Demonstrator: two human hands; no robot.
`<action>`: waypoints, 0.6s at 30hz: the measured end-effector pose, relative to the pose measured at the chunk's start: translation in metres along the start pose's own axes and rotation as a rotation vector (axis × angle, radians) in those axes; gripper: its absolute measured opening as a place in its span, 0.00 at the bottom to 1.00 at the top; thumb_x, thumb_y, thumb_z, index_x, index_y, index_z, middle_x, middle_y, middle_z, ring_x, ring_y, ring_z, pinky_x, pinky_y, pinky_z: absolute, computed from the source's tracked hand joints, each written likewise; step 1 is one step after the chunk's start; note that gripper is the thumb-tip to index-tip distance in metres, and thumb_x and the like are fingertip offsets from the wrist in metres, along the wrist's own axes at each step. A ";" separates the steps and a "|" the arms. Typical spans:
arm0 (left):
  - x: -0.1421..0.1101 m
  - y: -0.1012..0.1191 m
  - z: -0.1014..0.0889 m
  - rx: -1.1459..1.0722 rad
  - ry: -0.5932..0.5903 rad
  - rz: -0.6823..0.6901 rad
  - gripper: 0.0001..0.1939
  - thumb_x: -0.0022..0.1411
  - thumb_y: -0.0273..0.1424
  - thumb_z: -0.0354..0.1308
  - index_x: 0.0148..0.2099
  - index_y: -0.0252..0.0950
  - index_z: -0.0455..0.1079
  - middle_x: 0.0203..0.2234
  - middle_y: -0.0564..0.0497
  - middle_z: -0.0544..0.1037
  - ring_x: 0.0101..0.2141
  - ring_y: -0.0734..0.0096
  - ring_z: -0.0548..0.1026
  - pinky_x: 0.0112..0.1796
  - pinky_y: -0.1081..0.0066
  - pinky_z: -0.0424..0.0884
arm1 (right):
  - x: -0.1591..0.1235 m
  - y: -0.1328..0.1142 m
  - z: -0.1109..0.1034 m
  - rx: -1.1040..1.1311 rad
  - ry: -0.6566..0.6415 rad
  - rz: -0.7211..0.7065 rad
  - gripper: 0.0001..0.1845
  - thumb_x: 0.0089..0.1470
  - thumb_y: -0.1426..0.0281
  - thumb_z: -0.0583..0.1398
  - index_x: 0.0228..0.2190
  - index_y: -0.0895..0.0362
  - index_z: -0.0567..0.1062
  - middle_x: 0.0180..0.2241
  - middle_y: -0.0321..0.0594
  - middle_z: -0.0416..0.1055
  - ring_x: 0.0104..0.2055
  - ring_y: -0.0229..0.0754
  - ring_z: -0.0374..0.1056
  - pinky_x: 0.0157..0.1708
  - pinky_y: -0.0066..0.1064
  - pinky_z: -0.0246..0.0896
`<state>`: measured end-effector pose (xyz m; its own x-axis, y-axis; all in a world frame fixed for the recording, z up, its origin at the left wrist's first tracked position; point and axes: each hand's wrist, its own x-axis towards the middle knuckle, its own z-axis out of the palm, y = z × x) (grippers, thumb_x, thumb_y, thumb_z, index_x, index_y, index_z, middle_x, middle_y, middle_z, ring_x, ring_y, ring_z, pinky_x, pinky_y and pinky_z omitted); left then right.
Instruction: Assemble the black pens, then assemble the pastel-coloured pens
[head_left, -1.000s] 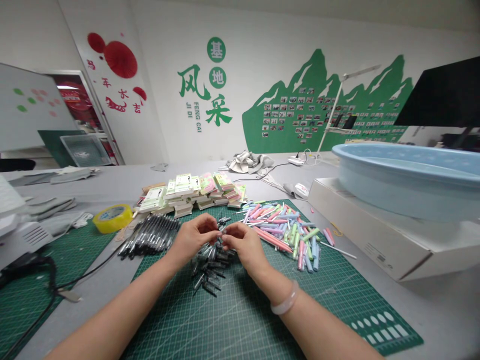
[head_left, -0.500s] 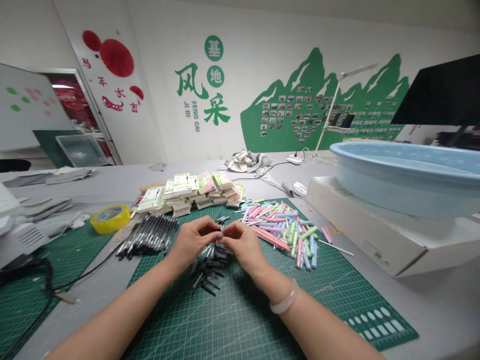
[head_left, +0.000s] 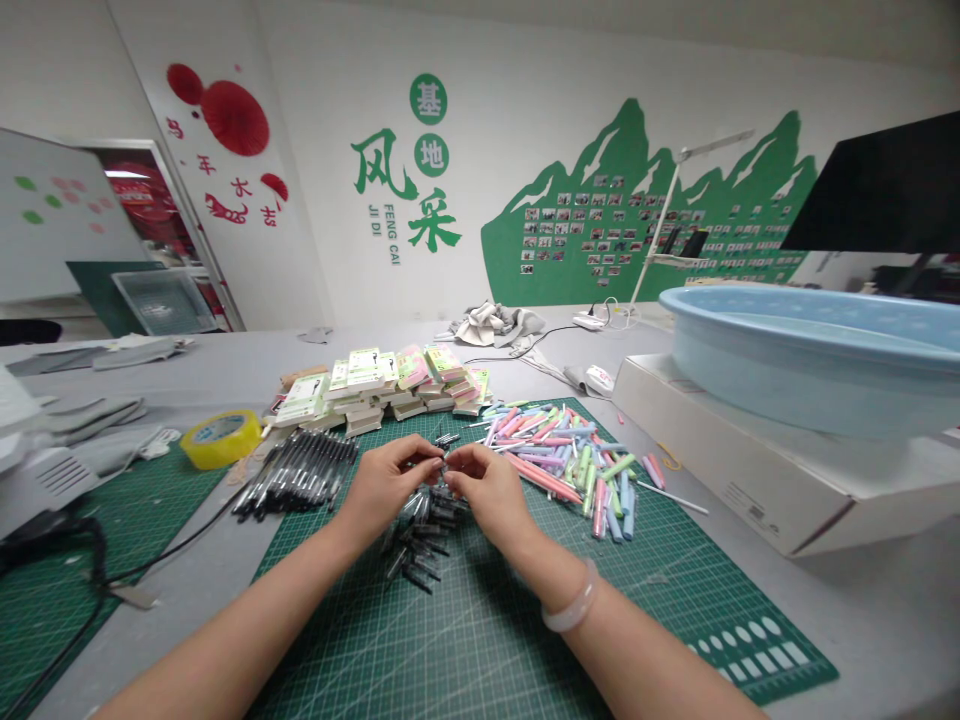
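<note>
My left hand point(head_left: 391, 483) and my right hand point(head_left: 486, 488) meet over the green cutting mat point(head_left: 487, 620), fingertips pinched close together. Whatever small piece sits between them is mostly hidden by the fingers; I cannot make out its kind. Below the hands lies a loose heap of black and clear pen parts point(head_left: 420, 540). To the left, several black pens point(head_left: 300, 472) lie side by side in a row. On the right spreads a pile of pastel pen barrels and caps point(head_left: 570, 450) in pink, green, blue and purple. A pale bangle circles my right wrist.
Stacked small boxes point(head_left: 367, 375) stand behind the pens, beside a roll of yellow tape point(head_left: 220, 437). A blue basin point(head_left: 810, 350) rests on a white box point(head_left: 757, 470) at the right. A black cable point(head_left: 172, 548) and white device point(head_left: 45, 475) are at left.
Both hands stay together over the heap, with the fingertips shifting only slightly. The piles around them look the same.
</note>
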<state>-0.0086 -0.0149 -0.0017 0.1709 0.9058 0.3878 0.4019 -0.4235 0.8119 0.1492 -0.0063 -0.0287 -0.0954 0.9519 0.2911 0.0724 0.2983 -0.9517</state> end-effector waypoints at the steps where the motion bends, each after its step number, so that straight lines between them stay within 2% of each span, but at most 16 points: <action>1: 0.000 0.000 0.001 -0.022 0.006 -0.007 0.08 0.56 0.34 0.57 0.37 0.37 0.72 0.27 0.52 0.77 0.29 0.69 0.75 0.32 0.72 0.71 | 0.000 0.001 0.000 -0.001 0.005 0.003 0.09 0.41 0.74 0.60 0.29 0.57 0.75 0.25 0.35 0.72 0.26 0.38 0.66 0.27 0.28 0.61; 8: -0.001 0.001 0.003 -0.020 0.032 -0.022 0.08 0.56 0.36 0.58 0.35 0.37 0.71 0.24 0.53 0.76 0.27 0.69 0.75 0.30 0.72 0.71 | 0.000 0.004 0.001 -0.011 0.030 -0.013 0.07 0.40 0.73 0.61 0.27 0.56 0.76 0.26 0.36 0.73 0.28 0.39 0.67 0.29 0.30 0.62; 11: -0.002 0.002 0.005 -0.015 0.052 -0.017 0.09 0.56 0.35 0.58 0.38 0.37 0.72 0.28 0.52 0.77 0.29 0.69 0.75 0.31 0.72 0.71 | -0.001 0.001 0.002 0.031 0.028 0.018 0.05 0.40 0.73 0.61 0.26 0.57 0.75 0.24 0.35 0.72 0.25 0.38 0.67 0.27 0.29 0.62; 14: -0.004 0.004 0.006 0.019 0.066 0.025 0.09 0.57 0.33 0.57 0.40 0.38 0.73 0.33 0.50 0.77 0.31 0.69 0.75 0.33 0.72 0.72 | -0.002 -0.002 0.002 0.095 0.015 0.072 0.06 0.39 0.74 0.61 0.26 0.58 0.74 0.22 0.34 0.71 0.22 0.37 0.66 0.24 0.28 0.61; 18: -0.005 0.005 0.006 0.150 0.099 0.114 0.07 0.58 0.33 0.57 0.36 0.38 0.75 0.32 0.50 0.77 0.34 0.68 0.75 0.35 0.72 0.70 | -0.002 -0.003 0.004 0.211 -0.011 0.116 0.06 0.37 0.75 0.61 0.25 0.58 0.73 0.21 0.34 0.71 0.20 0.35 0.63 0.22 0.27 0.59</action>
<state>-0.0017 -0.0213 -0.0020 0.1370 0.8429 0.5203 0.5159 -0.5091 0.6889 0.1450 -0.0096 -0.0269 -0.1097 0.9778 0.1783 -0.1255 0.1643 -0.9784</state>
